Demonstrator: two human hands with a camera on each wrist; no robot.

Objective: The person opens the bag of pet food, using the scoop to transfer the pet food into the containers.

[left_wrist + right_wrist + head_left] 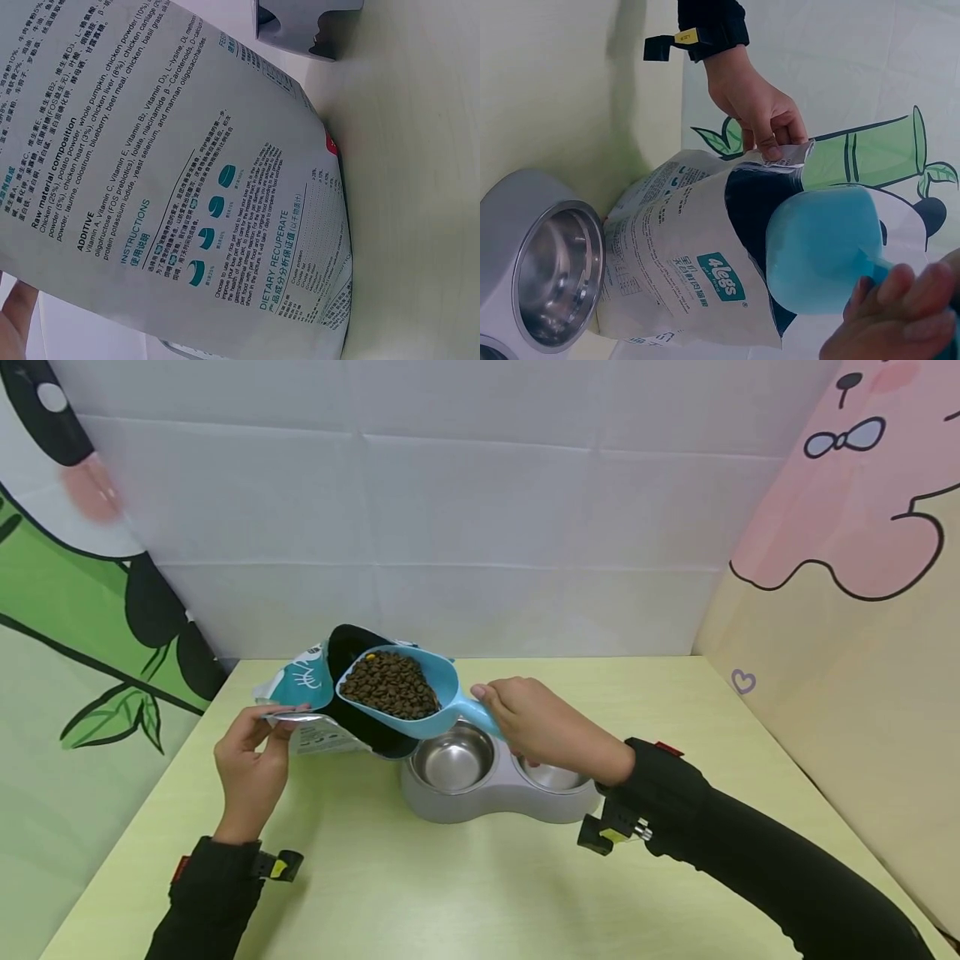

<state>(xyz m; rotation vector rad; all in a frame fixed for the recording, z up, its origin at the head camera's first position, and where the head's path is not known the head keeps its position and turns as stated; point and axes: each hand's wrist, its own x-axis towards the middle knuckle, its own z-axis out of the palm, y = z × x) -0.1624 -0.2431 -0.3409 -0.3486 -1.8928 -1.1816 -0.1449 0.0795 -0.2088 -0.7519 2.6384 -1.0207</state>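
My right hand point(536, 722) grips the handle of a light blue scoop point(442, 681), which is heaped with small brown kibble point(392, 685). The scoop is over the open mouth of a white and teal pet food bag point(306, 681). With thumb and fingers, my left hand point(253, 756) pinches the bag's near top edge. In the right wrist view the scoop's underside point(821, 247) shows in front of the bag's dark inside. The printed back of the bag point(165, 165) fills much of the left wrist view.
A grey double feeder point(480, 797) stands on the pale wooden table point(420, 893), just right of the bag. Its left steel bowl point(453, 760) shows bare metal; the right bowl point(555, 777) is partly behind my right hand. Cloth-covered walls point(480, 510) rise behind and at both sides.
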